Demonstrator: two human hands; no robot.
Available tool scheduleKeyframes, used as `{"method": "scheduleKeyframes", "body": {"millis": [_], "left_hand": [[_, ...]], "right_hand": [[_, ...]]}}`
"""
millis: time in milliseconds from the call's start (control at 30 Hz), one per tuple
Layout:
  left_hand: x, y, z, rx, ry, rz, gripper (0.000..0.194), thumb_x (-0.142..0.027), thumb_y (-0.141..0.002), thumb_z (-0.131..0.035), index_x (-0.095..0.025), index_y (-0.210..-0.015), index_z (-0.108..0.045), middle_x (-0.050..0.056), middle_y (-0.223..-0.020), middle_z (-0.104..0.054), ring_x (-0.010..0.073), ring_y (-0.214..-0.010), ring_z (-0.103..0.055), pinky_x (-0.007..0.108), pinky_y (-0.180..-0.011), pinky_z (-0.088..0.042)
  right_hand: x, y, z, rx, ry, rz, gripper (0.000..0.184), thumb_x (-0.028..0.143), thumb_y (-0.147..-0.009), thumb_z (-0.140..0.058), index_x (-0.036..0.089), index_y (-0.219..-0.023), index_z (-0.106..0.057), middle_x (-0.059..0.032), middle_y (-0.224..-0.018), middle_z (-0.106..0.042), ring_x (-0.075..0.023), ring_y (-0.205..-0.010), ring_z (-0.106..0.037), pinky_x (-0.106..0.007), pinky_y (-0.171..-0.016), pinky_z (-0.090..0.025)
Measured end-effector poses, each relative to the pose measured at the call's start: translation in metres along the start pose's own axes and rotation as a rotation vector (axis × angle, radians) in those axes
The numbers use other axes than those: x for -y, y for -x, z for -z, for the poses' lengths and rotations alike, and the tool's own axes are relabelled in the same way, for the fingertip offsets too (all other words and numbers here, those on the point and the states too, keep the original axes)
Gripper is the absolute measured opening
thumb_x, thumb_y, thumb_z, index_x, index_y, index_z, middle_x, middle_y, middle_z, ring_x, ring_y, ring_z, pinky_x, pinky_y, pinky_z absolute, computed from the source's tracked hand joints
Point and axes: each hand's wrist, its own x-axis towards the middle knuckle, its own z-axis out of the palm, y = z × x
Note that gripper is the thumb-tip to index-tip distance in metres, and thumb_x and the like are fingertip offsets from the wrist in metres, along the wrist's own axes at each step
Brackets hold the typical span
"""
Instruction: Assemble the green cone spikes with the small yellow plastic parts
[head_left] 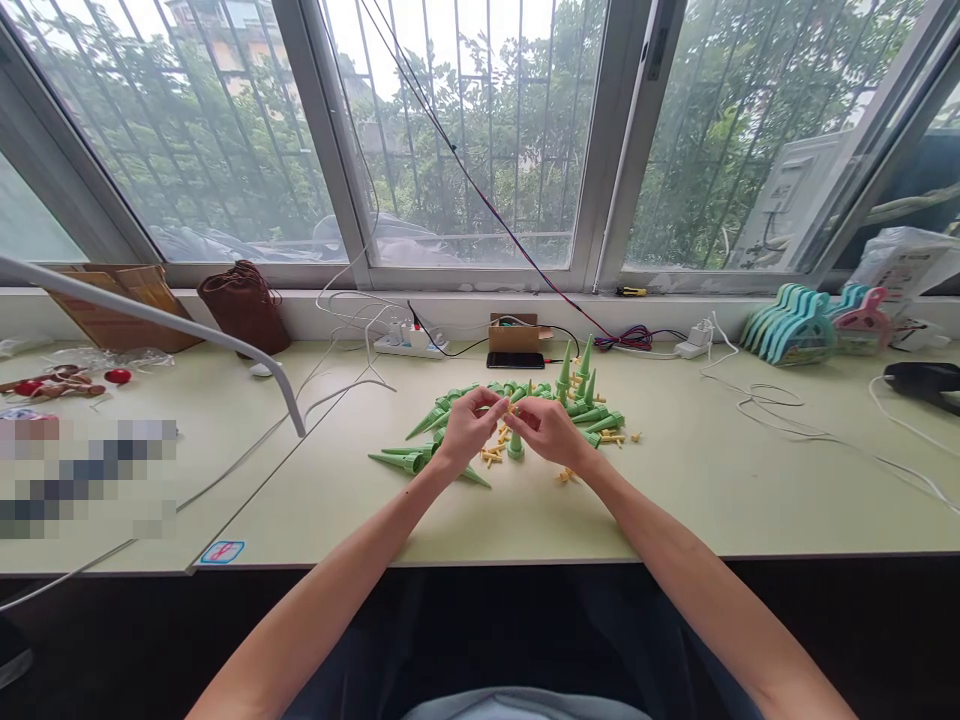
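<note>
My left hand (466,428) and my right hand (551,430) meet over the middle of the pale green table (675,500). Both pinch a small yellow plastic piece (511,408) between their fingertips. Beneath and behind them lies a heap of green plastic cones (592,410), some upright, some on their sides. More green cones (401,459) lie to the left of my left hand. Several small yellow pieces (491,457) are scattered below my hands, and one green cone (515,446) stands upright between my wrists.
A black phone (515,360) and small cardboard box (514,332) sit behind the heap. A power strip (409,345), white cables (787,420), a brown pouch (244,305), teal hangers (787,325) and a white lamp arm (165,325) are around. Window behind.
</note>
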Motion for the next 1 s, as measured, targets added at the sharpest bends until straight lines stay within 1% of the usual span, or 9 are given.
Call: {"method": "scheduleKeyframes", "body": {"millis": [200,367,567,667,767,800,867,933,1000], "left_hand": [[0.0021,0.0000,0.0003,-0.010,0.016,-0.037,0.034,-0.044,-0.074,-0.073,-0.016,-0.069,-0.054,-0.006,-0.049,-0.045,0.0055,-0.041,-0.038,0.019,-0.040,-0.027],[0.0011,0.0005,0.0005,-0.022,-0.047,-0.090,0.033,-0.045,-0.074,-0.072,-0.016,-0.069,-0.056,-0.005,-0.049,-0.046,0.0065,-0.043,-0.041,0.020,-0.041,-0.031],[-0.0002,0.0010,-0.0009,-0.023,-0.040,-0.076,0.034,-0.047,-0.074,-0.072,-0.017,-0.070,-0.056,-0.005,-0.049,-0.046,0.0066,-0.043,-0.040,0.020,-0.041,-0.030],[-0.0011,0.0005,-0.0025,-0.023,-0.009,-0.052,0.037,-0.053,-0.079,-0.066,-0.017,-0.073,-0.055,-0.006,-0.047,-0.042,0.0064,-0.040,-0.038,0.020,-0.039,-0.028],[-0.0036,-0.0003,-0.0028,-0.022,0.076,0.011,0.045,-0.062,-0.086,-0.051,-0.017,-0.082,-0.056,-0.003,-0.055,-0.050,0.0073,-0.039,-0.040,0.021,-0.036,-0.027],[-0.0045,-0.0004,-0.0024,-0.006,0.102,0.047,0.049,-0.064,-0.087,-0.046,-0.017,-0.086,-0.056,-0.001,-0.060,-0.053,0.0078,-0.039,-0.042,0.021,-0.035,-0.028],[-0.0059,0.0000,-0.0012,0.065,0.119,0.127,0.056,-0.069,-0.088,-0.038,-0.016,-0.092,-0.057,0.002,-0.066,-0.058,0.0088,-0.040,-0.046,0.021,-0.034,-0.029],[-0.0058,0.0013,-0.0003,0.167,0.073,0.193,0.062,-0.072,-0.088,-0.033,-0.015,-0.094,-0.058,0.003,-0.065,-0.059,0.0095,-0.040,-0.047,0.021,-0.034,-0.029],[-0.0041,0.0030,-0.0002,0.259,0.002,0.222,0.067,-0.074,-0.087,-0.029,-0.015,-0.092,-0.060,0.004,-0.064,-0.060,0.0098,-0.040,-0.048,0.021,-0.034,-0.030]], "right_hand": [[-0.0007,0.0001,0.0000,-0.015,-0.033,0.008,0.034,0.044,-0.095,-0.048,0.017,-0.075,-0.056,-0.0003,-0.069,-0.050,-0.0112,-0.059,-0.043,-0.026,-0.060,-0.036],[0.0000,0.0005,0.0001,-0.014,-0.035,0.004,0.033,0.044,-0.095,-0.048,0.018,-0.076,-0.057,-0.0008,-0.069,-0.051,-0.0117,-0.058,-0.044,-0.027,-0.060,-0.036],[-0.0007,0.0002,-0.0007,-0.033,-0.056,0.005,0.032,0.044,-0.095,-0.048,0.018,-0.080,-0.058,-0.0019,-0.072,-0.054,-0.0120,-0.059,-0.044,-0.027,-0.060,-0.038],[-0.0015,-0.0002,-0.0014,-0.034,-0.057,0.007,0.031,0.044,-0.095,-0.048,0.018,-0.081,-0.059,-0.0021,-0.073,-0.054,-0.0123,-0.059,-0.045,-0.027,-0.060,-0.038],[-0.0019,-0.0003,-0.0021,-0.041,-0.058,0.008,0.030,0.043,-0.095,-0.048,0.018,-0.081,-0.058,-0.0018,-0.072,-0.054,-0.0122,-0.060,-0.045,-0.027,-0.060,-0.038],[-0.0020,-0.0003,-0.0023,-0.044,-0.056,0.008,0.030,0.042,-0.095,-0.048,0.018,-0.081,-0.058,-0.0019,-0.072,-0.054,-0.0124,-0.060,-0.045,-0.027,-0.061,-0.038],[-0.0018,-0.0003,-0.0023,-0.051,-0.050,0.005,0.030,0.042,-0.095,-0.048,0.018,-0.081,-0.058,-0.0022,-0.072,-0.055,-0.0128,-0.061,-0.045,-0.027,-0.061,-0.038],[-0.0012,-0.0004,-0.0020,-0.060,-0.049,0.006,0.030,0.042,-0.095,-0.048,0.018,-0.080,-0.058,-0.0021,-0.071,-0.055,-0.0130,-0.061,-0.045,-0.027,-0.061,-0.037],[-0.0004,-0.0005,-0.0015,-0.072,-0.059,0.002,0.030,0.042,-0.095,-0.048,0.018,-0.079,-0.057,-0.0017,-0.069,-0.055,-0.0130,-0.061,-0.046,-0.027,-0.061,-0.037]]}}
